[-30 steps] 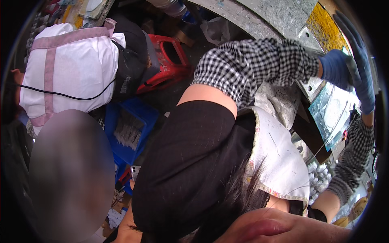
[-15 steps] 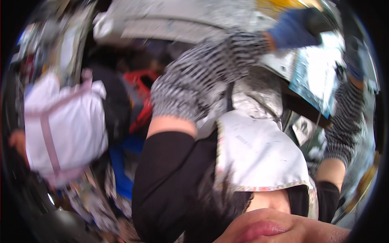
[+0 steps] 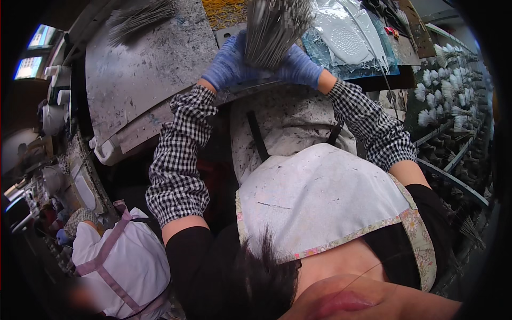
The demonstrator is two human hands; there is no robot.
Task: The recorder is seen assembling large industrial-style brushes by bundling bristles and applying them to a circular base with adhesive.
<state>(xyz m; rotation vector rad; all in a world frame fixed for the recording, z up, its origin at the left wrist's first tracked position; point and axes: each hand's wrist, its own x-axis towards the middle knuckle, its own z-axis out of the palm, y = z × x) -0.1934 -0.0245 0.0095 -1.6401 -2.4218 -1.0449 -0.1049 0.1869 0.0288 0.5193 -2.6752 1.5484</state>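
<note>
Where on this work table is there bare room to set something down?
The broadest free patch is the grey tabletop, left of your left hand and nearer you than the loose thin rods. Crowded: the middle, where that hand and your right hand hold a rod bundle; yellow mesh beyond; blue sheet with white paste rightward.

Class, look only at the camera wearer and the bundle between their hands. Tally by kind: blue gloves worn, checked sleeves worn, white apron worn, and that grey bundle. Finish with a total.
Blue gloves: 2
Checked sleeves: 2
White apron: 1
Grey bundle: 1
Total: 6
</note>
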